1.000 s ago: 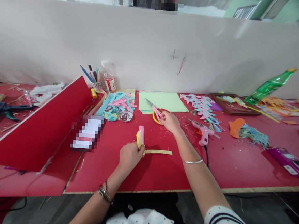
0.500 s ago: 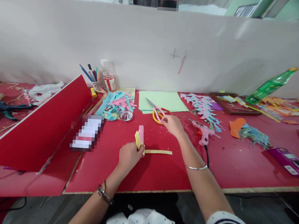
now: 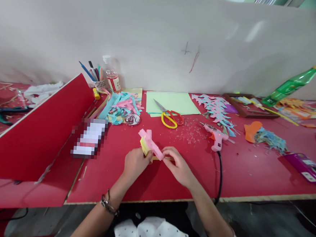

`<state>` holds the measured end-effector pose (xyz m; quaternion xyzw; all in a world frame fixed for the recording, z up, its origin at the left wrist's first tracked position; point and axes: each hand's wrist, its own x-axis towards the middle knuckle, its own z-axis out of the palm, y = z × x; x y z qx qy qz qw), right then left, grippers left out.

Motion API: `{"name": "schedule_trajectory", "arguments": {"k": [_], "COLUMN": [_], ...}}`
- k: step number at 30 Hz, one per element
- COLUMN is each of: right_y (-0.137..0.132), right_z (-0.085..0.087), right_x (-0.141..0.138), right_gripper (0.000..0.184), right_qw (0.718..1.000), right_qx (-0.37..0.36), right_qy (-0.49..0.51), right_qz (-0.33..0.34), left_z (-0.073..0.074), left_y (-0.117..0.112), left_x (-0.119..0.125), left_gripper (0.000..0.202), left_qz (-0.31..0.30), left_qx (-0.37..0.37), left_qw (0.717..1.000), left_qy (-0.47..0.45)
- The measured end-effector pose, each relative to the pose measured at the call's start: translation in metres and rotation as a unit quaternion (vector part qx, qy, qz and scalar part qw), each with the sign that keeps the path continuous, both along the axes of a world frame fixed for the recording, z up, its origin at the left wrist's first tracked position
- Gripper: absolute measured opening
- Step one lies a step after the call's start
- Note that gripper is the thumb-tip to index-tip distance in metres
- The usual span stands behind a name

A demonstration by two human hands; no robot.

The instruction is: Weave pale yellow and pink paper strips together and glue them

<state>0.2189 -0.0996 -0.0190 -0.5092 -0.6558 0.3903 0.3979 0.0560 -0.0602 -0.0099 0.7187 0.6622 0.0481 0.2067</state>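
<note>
Two hands now meet on the folded pink-and-yellow paper strips point(image 3: 150, 145), just above the red table point(image 3: 148, 184). The left hand point(image 3: 135, 162) still pinches one end. The right hand point(image 3: 179, 167), withdrawn empty from the scissors point(image 3: 169, 117), pinches the other.

Scissors point(image 3: 169, 117) are lying with their blades on a green sheet point(image 3: 175, 101) at the back of the red table point(image 3: 251, 175). A glue gun point(image 3: 216, 137) is resting to their right, its cord point(image 3: 220, 173) trailing over the front edge. Blue and pink scraps point(image 3: 123, 107) are lying heaped beside a pen cup point(image 3: 99, 83). A red board point(image 3: 37, 135) is leaning at the left, a green bottle point(image 3: 291, 86) at the far right.
</note>
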Motion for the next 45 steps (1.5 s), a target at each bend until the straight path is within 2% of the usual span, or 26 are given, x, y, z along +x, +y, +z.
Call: {"name": "schedule_trajectory", "arguments": {"k": [4, 10, 18, 25, 28, 31, 37, 41, 45], "right_y": [-0.016, -0.02, -0.019, -0.023, -0.027, -0.03, -0.026, -0.02, -0.014], "right_z": [-0.004, -0.008, -0.012, -0.006, -0.001, 0.003, 0.005, 0.007, 0.01], "right_x": [0.002, -0.002, -0.009, -0.014, -0.018, -0.018, -0.011, -0.005, 0.0], "right_gripper": [0.011, 0.012, 0.018, 0.019, 0.019, 0.018, 0.014, 0.014, 0.026], "right_qw": [0.997, 0.986, 0.982, 0.97, 0.966, 0.96, 0.955, 0.944, 0.934], "right_qx": [0.032, 0.088, 0.113, 0.101, 0.064, 0.029, 0.029, 0.025, 0.006], "right_qy": [-0.072, -0.138, -0.148, -0.219, -0.242, -0.26, -0.263, -0.287, -0.3], "right_qz": [0.016, -0.007, 0.023, 0.026, 0.06, 0.098, 0.132, 0.163, 0.193], "left_z": [0.001, 0.001, -0.001, -0.002, -0.004, -0.005, -0.004, -0.004, -0.005], "left_y": [0.0, 0.0, 0.0, -0.001, -0.002, -0.002, -0.001, -0.001, -0.001], "left_x": [0.0, 0.001, 0.001, -0.001, -0.002, -0.003, -0.002, -0.001, -0.001], "left_gripper": [0.041, 0.043, 0.039, 0.04, 0.043, 0.036, 0.028, 0.035, 0.045], "left_qz": [-0.001, 0.002, 0.001, -0.003, -0.011, -0.019, -0.018, -0.011, -0.003], "left_qx": [-0.007, -0.013, -0.006, 0.0, 0.005, 0.009, 0.005, 0.005, -0.003], "left_qw": [1.0, 1.0, 1.0, 1.0, 1.0, 1.0, 1.0, 1.0, 1.0], "left_qy": [0.003, 0.016, 0.021, 0.015, 0.009, 0.004, -0.002, -0.007, -0.017]}}
